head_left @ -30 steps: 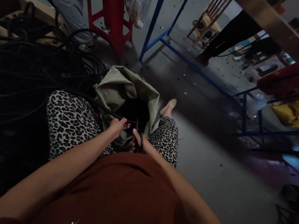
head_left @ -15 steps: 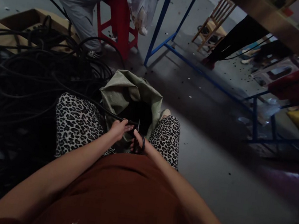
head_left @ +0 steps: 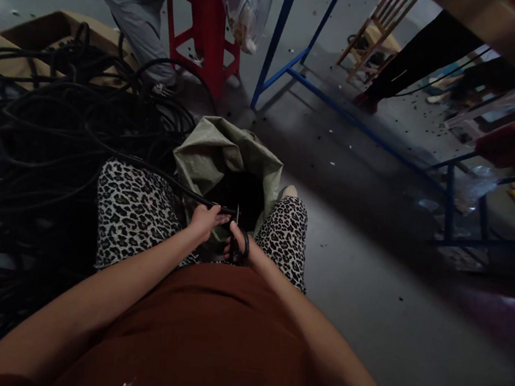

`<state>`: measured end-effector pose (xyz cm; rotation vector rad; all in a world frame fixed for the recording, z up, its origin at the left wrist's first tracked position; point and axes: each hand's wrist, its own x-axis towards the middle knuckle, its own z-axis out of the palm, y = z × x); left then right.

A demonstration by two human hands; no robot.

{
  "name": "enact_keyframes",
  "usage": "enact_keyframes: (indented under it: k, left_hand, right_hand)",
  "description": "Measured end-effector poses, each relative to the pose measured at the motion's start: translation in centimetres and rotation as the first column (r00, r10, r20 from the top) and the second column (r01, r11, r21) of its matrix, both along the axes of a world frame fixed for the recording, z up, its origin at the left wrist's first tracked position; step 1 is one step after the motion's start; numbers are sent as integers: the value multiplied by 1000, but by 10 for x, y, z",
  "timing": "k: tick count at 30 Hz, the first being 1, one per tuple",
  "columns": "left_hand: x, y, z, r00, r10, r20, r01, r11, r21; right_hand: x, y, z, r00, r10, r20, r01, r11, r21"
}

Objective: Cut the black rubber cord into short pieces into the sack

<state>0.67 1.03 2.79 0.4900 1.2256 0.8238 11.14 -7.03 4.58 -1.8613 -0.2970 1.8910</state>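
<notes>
Between hands (head_left: 221, 234), black cable (head_left: 177, 186)

The left hand (head_left: 203, 221) grips a black cable (head_left: 155, 174) while the right hand (head_left: 239, 249) holds scissors (head_left: 238, 241) over a green sack (head_left: 210, 155).

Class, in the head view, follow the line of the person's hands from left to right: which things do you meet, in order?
Pile of black cables → left hand, gripping one black cable → scissors → right hand → bare grey floor.
</notes>
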Motion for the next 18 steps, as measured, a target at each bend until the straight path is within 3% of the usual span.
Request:
enact_keyframes:
  k: [13,18]
  left_hand:
    - [-1,1,-2,999,5,41,-4,1000,-24]
    - [-4,3,-7,999,34,-36,-34,999,-10]
  right_hand:
    - [3,4,-8,999,-17,32,16,1000,24]
    - [4,6,-6,997,-6,81,4,1000,29]
